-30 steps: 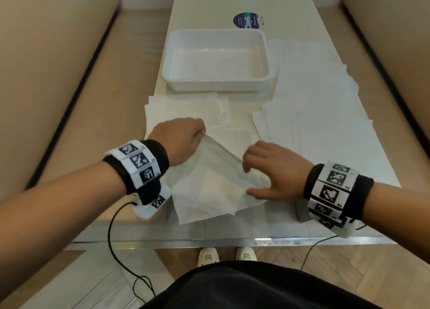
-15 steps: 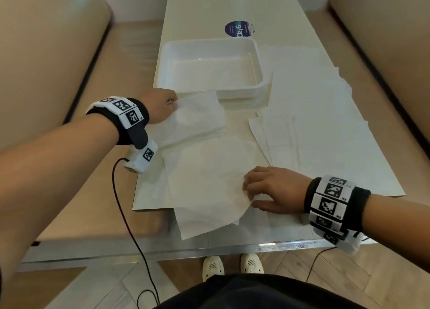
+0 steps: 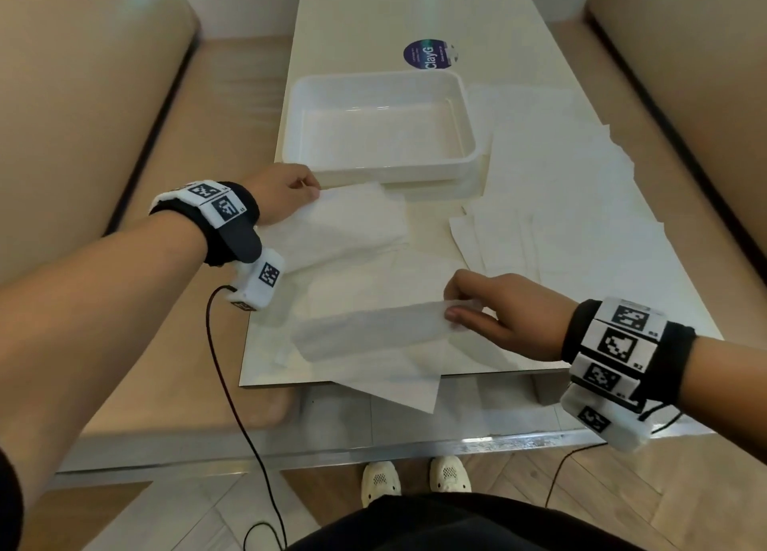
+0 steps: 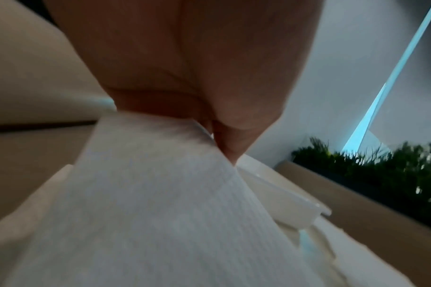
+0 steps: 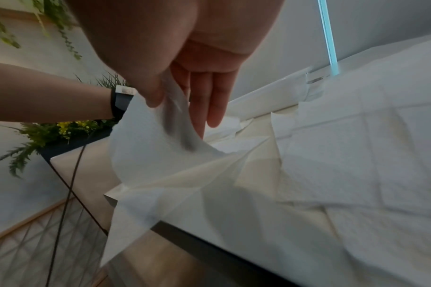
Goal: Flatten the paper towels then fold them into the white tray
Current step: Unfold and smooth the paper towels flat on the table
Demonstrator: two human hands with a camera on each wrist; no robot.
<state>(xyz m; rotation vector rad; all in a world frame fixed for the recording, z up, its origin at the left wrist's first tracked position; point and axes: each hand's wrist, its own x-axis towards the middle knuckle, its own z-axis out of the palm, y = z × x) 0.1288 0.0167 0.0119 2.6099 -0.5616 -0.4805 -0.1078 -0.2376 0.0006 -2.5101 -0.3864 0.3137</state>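
Note:
The white tray (image 3: 394, 172) stands at the table's middle, with nothing visible in it. Just before its front wall, my left hand (image 3: 313, 191) pinches the far left corner of a folded paper towel (image 3: 344, 222); the left wrist view shows fingers (image 4: 224, 139) closed on that towel (image 4: 160, 194). Nearer me, my right hand (image 3: 452, 305) pinches the right edge of another paper towel (image 3: 373, 334) and lifts it off the table. In the right wrist view the thumb (image 5: 153, 97) and fingers hold this sheet (image 5: 148, 145) curled upward.
Several flattened towels (image 3: 581, 201) overlap on the table's right half, beside the tray. A round dark sticker (image 3: 429, 54) lies beyond the tray. Beige benches (image 3: 83, 94) flank the table. One sheet hangs over the near table edge (image 3: 415, 397). Cables hang from both wrists.
My left hand let go of the near sheet and moved forward-left to the folded towel by the tray. My right hand went from pressing the near sheet to pinching and lifting its edge.

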